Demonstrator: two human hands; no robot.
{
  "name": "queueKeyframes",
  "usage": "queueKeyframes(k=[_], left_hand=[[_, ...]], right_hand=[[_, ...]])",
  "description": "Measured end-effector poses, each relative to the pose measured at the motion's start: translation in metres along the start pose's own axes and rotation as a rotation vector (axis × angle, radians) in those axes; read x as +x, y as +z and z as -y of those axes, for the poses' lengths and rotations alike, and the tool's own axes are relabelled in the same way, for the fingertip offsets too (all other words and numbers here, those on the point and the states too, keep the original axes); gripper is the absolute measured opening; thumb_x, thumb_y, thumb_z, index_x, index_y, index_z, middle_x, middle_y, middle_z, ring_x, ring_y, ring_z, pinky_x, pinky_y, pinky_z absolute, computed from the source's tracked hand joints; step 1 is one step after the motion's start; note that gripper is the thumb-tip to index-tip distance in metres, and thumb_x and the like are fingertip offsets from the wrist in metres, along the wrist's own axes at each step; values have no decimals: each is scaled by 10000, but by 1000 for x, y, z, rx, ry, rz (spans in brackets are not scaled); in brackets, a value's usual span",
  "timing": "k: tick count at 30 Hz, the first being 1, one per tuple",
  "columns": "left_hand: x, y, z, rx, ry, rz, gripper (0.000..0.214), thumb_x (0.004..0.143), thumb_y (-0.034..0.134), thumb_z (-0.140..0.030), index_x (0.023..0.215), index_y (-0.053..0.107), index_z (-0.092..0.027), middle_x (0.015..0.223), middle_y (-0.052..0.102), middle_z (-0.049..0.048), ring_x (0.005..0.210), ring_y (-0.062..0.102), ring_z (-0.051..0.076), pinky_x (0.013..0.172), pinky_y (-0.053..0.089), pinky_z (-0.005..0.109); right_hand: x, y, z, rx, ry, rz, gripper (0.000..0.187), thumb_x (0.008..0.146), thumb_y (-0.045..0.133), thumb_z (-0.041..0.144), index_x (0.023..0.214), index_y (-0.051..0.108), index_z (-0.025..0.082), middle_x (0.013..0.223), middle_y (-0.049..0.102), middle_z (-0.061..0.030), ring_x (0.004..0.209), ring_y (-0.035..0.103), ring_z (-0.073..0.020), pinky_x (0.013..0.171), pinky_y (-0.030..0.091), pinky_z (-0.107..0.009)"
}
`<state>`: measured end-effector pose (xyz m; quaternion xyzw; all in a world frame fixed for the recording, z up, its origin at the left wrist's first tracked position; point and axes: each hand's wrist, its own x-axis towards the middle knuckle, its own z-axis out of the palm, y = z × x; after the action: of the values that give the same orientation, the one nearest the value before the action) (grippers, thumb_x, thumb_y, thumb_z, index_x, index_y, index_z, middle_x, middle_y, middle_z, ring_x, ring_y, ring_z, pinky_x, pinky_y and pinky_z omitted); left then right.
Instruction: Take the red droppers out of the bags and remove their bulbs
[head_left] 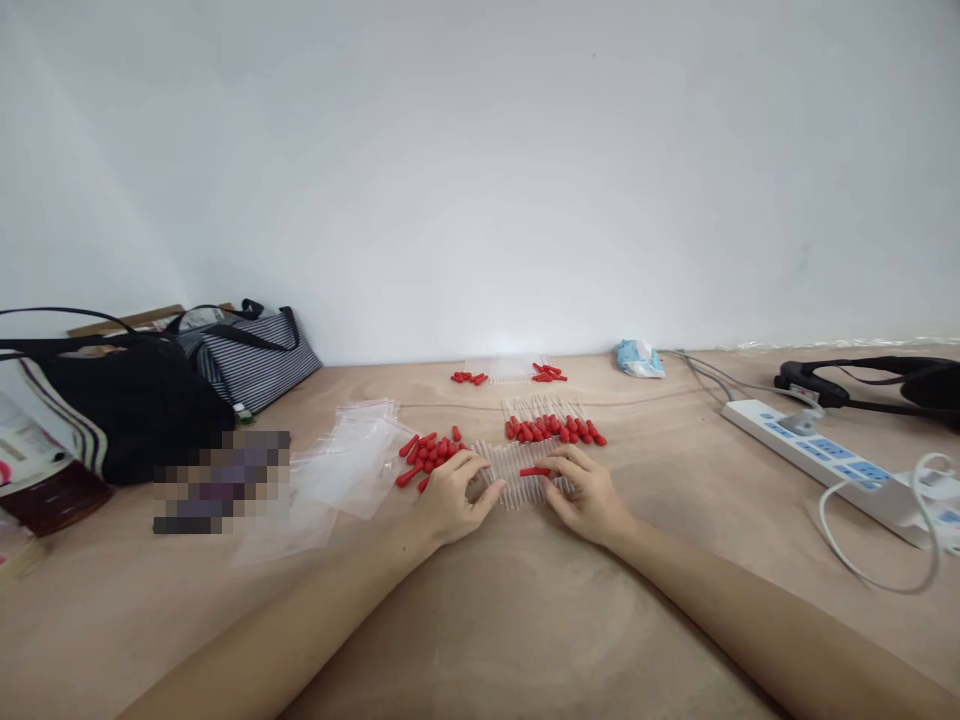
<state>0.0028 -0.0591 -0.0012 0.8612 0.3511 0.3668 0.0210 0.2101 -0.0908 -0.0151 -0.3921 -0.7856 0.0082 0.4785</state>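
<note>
A red rubber dropper bulb [533,471] points left from the fingertips of my right hand [589,497], which is closed on it. My left hand [454,497] is curved at the left side of a row of clear thin tubes [512,468], thumb and fingers apart, with nothing visible between them. These tubes lie side by side on the table between and under both hands. Loose red bulbs [429,453] are heaped just beyond my left hand. Behind the row, several droppers with red bulbs fitted [551,429] lie with their clear ends pointing away.
Clear plastic bags [349,455] are spread on the left. Farther back is a filled bag with red bulbs [550,373]. A black bag [135,400], a striped bag [259,355] and a blurred item [225,482] occupy the left; a blue-white packet [640,358], power strip [825,455] and black headset [870,380], the right.
</note>
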Motion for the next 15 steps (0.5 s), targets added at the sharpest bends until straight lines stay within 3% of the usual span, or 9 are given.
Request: queueKeyframes(k=[3,6,10,15], left_hand=[[0,-5,-4,20,52,-12,201,774,531,-302,900,585,-155,830,615,57,800,547,170,744,437,306],[-2,-6,-10,46,142,58,224,787,529,-327,947,591,-182,812,641,37,780,533,170,719,401,315],[-8,-12,-10,101,211,56,166,830,478,-273,841,632,-213,711,646,5,702,527,142,683,367,299],[-23,-48,22,269,-17,-179,161,798,499,-270,821,647,-212,751,653,17,735,556,156,715,383,304]], right_hand=[[0,3,6,-5,-9,15,150,762,479,136,895,525,189,775,559,-33,697,519,-134,617,434,-271],[0,7,14,-35,-54,45,13,774,518,198,779,511,188,702,569,-17,677,497,-142,630,391,-291],[1,7,20,-46,-97,117,62,787,529,252,761,524,195,721,593,-14,697,494,-139,658,362,-291],[2,4,10,-124,-32,61,57,770,534,249,787,561,201,823,593,-31,762,504,-155,688,348,-307]])
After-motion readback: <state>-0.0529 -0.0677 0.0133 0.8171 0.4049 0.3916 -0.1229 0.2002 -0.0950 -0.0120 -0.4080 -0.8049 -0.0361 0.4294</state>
